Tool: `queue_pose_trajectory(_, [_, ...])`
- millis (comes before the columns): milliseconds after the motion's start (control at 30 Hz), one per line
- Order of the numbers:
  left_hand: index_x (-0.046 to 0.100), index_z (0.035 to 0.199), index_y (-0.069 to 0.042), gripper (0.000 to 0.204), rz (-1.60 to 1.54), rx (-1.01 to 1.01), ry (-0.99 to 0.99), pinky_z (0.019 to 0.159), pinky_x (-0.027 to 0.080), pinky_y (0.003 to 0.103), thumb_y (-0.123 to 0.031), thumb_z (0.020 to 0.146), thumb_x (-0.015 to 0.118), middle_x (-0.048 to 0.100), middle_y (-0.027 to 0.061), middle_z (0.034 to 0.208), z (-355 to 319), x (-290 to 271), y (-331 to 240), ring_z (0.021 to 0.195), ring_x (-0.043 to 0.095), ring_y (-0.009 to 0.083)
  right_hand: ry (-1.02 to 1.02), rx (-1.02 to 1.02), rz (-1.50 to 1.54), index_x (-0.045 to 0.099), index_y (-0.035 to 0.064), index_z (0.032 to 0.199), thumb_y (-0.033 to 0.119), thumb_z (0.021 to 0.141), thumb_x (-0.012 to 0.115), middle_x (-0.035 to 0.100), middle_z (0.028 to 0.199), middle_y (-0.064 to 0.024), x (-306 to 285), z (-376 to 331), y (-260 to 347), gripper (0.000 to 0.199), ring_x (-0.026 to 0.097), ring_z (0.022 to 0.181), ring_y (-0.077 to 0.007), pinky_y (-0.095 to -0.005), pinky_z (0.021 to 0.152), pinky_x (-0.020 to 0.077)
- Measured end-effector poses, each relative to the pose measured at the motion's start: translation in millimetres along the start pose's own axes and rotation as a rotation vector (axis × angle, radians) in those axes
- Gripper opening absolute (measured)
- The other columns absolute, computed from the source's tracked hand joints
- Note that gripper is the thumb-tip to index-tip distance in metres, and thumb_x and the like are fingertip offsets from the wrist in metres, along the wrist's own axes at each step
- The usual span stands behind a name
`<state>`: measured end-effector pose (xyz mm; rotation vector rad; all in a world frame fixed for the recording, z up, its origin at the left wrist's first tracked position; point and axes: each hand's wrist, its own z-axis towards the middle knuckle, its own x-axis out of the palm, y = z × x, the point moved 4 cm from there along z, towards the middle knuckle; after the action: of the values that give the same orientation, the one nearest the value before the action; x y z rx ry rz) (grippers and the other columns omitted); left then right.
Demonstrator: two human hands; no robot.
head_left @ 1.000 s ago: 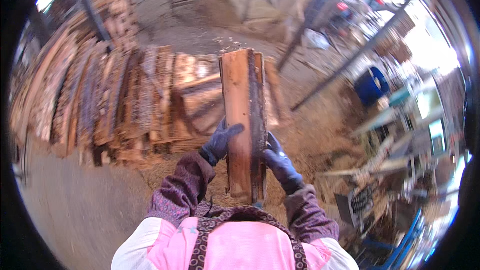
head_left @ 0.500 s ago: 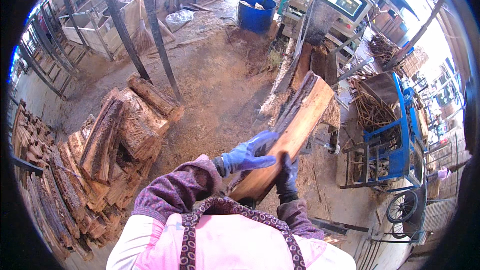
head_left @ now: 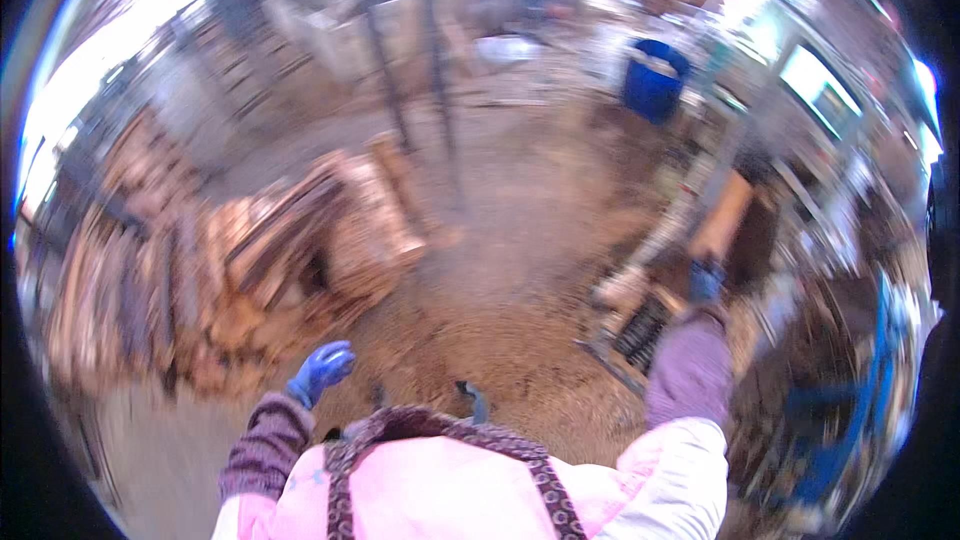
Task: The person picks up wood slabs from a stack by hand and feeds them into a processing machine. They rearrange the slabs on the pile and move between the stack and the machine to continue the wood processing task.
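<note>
A long wooden slab (head_left: 722,218) with a pale cut face lies in the trough of the machine on the right. My right hand (head_left: 706,280), in a dark blue glove, is closed on the slab's near end with the arm stretched forward; its fingers are blurred. My left hand (head_left: 322,372), in a blue glove, hangs low on the left with nothing in it, the fingers loosely apart. Nearest to it is a pile of split logs (head_left: 370,225), some with bark.
A machine with a lit screen (head_left: 820,90) stands at the far right, with a blue tub (head_left: 655,80) beside it. A blue metal frame (head_left: 850,410) is at the right. Two dark posts (head_left: 437,60) rise behind the log pile. Sawdust (head_left: 520,350) covers the floor.
The slab has gone from both hands in front of me to the machine, with my right hand at its end. My left hand has let go and swung left. The view has turned left.
</note>
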<state>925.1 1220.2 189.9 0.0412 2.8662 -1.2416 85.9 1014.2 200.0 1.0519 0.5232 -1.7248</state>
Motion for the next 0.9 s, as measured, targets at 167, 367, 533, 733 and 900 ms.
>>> queue_pose_trajectory(167, [0.059,0.121,-0.010,0.045,0.162,-0.072,-0.186,0.068,0.049,0.028,-0.040,0.088,0.063,0.063,0.0033,0.105,-46,-93,106,0.083,0.060,0.0167,-0.170,-0.177,0.028,0.051,0.0073,0.080,0.030,0.084,0.059,0.052,0.074,-0.0103,-86,-5,120,0.024,0.049,0.065,-0.0263,-0.0412,0.061,0.0401])
queue_pose_trajectory(367, [0.060,0.120,-0.012,0.042,-0.077,0.131,-0.274,0.065,0.048,0.029,-0.035,0.086,0.068,0.064,0.0061,0.111,-15,-227,175,0.087,0.062,0.0179,0.506,-0.326,0.604,0.062,0.0029,0.111,0.025,0.080,0.063,0.065,0.100,-0.0192,0,-215,343,0.038,0.060,0.094,-0.0338,-0.0404,0.085,0.0471])
queue_pose_trajectory(533, [0.046,0.129,0.000,0.059,-0.382,0.241,-0.710,0.091,0.048,0.033,-0.036,0.087,0.066,0.058,0.0141,0.122,-10,-350,124,0.106,0.058,0.0261,0.994,-0.924,1.148,0.054,-0.0006,0.125,0.026,0.082,0.069,0.059,0.123,-0.0220,-114,-337,654,0.053,0.055,0.116,-0.0351,-0.0371,0.100,0.0421])
queue_pose_trajectory(733, [0.040,0.137,-0.004,0.077,0.521,0.427,-1.133,0.104,0.039,0.039,-0.041,0.078,0.073,0.048,0.0206,0.135,-16,-433,59,0.125,0.047,0.0342,1.660,-0.613,1.280,0.054,-0.0027,0.123,0.032,0.086,0.068,0.062,0.116,-0.0136,-117,-445,850,0.053,0.059,0.108,-0.0236,-0.0304,0.095,0.0447])
queue_pose_trajectory(900, [0.036,0.141,-0.011,0.086,0.805,0.467,-1.104,0.106,0.036,0.042,-0.044,0.072,0.074,0.039,0.0177,0.143,-29,-453,5,0.129,0.041,0.0346,2.021,-0.075,1.217,0.060,0.0024,0.119,0.037,0.086,0.068,0.063,0.110,-0.0075,-118,-508,993,0.048,0.059,0.094,-0.0171,-0.0256,0.079,0.0473])
